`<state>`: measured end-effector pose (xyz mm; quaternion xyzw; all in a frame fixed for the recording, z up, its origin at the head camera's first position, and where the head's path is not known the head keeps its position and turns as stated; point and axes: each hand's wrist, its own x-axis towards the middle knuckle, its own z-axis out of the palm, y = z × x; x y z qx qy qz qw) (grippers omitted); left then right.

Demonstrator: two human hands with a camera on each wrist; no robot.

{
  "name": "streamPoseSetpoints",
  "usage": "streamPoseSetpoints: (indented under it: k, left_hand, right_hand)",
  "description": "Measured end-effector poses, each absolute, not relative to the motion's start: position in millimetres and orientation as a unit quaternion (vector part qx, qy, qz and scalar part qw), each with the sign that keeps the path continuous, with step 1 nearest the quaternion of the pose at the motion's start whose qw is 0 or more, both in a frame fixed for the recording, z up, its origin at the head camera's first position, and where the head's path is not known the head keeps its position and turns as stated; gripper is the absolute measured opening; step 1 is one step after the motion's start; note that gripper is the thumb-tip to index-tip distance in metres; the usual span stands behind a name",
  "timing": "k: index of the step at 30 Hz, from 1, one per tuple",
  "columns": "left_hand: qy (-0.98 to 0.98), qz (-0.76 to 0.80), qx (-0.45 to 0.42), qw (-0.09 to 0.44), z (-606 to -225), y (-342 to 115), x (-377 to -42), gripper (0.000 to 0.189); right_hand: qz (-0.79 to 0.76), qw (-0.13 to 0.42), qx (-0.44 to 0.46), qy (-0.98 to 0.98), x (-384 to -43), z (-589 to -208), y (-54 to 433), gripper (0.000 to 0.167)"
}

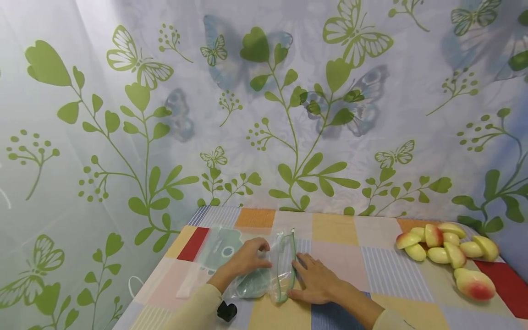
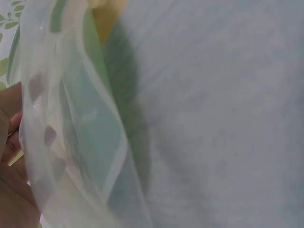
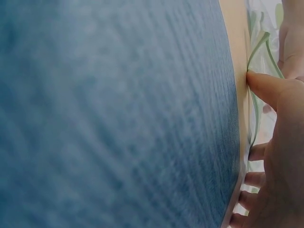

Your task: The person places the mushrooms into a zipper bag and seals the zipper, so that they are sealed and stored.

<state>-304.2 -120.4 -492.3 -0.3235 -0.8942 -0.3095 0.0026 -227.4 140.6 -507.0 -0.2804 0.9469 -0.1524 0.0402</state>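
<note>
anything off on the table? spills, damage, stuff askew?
No spill or damage that I can see. Only the clear plastic bag looks slightly askew: its film is wrinkled, and its green-edged mouth gapes and bows beside the right hand instead of lying flat.

From above, the head view faces forward-down; both close wrist views share the bag (image 1: pixel 256 283).

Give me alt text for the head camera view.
A person's left grip and right grip are at a clear, green-edged plastic bag on patchwork cloth. Yellow and red fruit-like pieces lie at right; a leaf-patterned curtain hangs behind.
</note>
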Motion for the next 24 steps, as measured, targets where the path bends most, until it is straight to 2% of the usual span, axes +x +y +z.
streamPoseSetpoints:
  k: [8,17,24]
  left_hand:
    - [-0.886,-0.298,-0.355,0.019,-493.0,-120.8,-307.2,0.03]
    - [-0.889,-0.222,-0.4,0.021,-495.1,-121.1,-304.7,0.065]
    - [-0.892,-0.195,-0.409,0.008,-493.5,-120.0,-302.2,0.073]
  right_hand:
    - [-0.151,0.036,-0.281,0.947,-227.6,-508.1,140.3,0.095]
    - [-0.152,0.029,-0.28,0.947,-226.6,-509.4,139.4,0.094]
    - [-0.153,0.022,-0.281,0.947,-226.2,-509.4,138.6,0.093]
